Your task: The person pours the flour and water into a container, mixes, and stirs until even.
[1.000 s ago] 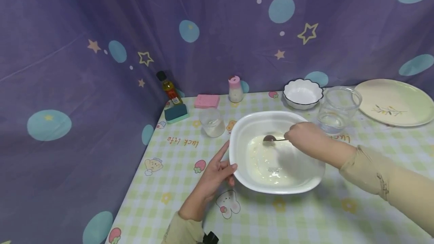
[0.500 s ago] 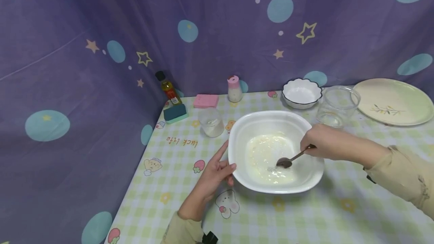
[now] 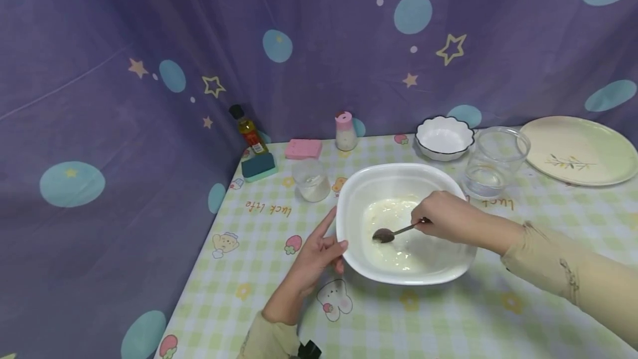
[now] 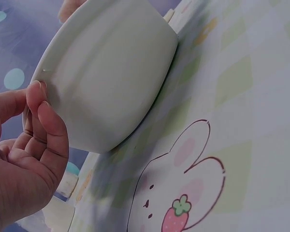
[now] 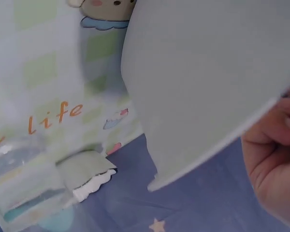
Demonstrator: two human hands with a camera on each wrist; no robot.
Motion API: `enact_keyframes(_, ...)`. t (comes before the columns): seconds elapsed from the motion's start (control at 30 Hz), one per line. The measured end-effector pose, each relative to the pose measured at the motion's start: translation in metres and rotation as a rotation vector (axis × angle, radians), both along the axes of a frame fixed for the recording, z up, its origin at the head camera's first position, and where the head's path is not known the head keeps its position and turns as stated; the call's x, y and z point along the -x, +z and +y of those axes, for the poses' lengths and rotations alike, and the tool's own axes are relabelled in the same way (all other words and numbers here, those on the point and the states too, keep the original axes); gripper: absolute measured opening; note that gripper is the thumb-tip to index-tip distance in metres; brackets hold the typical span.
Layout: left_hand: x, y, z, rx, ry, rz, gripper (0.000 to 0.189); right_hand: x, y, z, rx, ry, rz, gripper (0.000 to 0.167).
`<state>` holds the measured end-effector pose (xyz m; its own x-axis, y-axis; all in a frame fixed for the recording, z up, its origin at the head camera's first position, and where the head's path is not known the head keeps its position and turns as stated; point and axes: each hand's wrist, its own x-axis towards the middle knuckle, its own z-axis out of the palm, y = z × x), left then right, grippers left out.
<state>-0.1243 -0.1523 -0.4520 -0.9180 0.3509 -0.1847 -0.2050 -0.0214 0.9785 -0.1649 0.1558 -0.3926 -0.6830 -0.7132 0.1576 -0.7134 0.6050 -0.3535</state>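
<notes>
A white basin (image 3: pixel 359 193) stands on the table with a pale, wet, lumpy mixture (image 3: pixel 394 254) over its bottom. My left hand (image 3: pixel 315 254) pinches the basin's left rim, thumb on top and curled fingers beneath; the left wrist view shows these fingers (image 4: pixel 53 128) against the outer wall. Over the basin's right side, my right hand (image 3: pixel 446 216) grips a dark metal spoon (image 3: pixel 384 235) by its handle, the bowl of the spoon down at the mixture. In the right wrist view the basin wall hides the spoon, and part of the right hand (image 5: pixel 275 159) shows beyond the rim.
A clear cup of white powder (image 3: pixel 313 181) stands left of the basin. Behind are an oil bottle (image 3: pixel 251 134), two sponges (image 3: pixel 304 149), a pink-capped shaker (image 3: pixel 345 133) and a scalloped bowl (image 3: pixel 443 138). At right are a clear water container (image 3: pixel 490 168) and an oval plate (image 3: pixel 583 151).
My right hand has swept the spoon round inside the basin, from the back toward the front right, then over to the left. My left hand has stayed at the rim.
</notes>
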Motion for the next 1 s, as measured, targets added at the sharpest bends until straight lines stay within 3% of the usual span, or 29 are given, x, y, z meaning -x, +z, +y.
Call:
enact_keyframes(0.2,0.0,0.0,0.001,-0.002,0.001,-0.005,0.07,0.014,-0.003,-0.008,0.009,-0.126,-0.005,0.014)
enact_keyframes(0.33,0.001,0.0,0.001,-0.002,0.005,-0.007,0.07,0.021,-0.002,-0.006,0.011,-0.191,-0.014,0.017)
enact_keyframes(0.57,0.001,0.001,0.0,-0.001,0.004,-0.005,0.071,0.025,0.005,0.007,-0.035,-0.305,-0.065,0.018)
enact_keyframes(0.77,0.0,0.001,0.0,0.002,0.003,0.0,0.07,0.018,0.015,0.017,-0.097,-0.315,0.002,0.026)
enact_keyframes(1.0,0.001,0.001,0.001,0.006,0.003,-0.005,0.071,0.002,0.022,0.029,-0.138,-0.23,0.031,0.03)
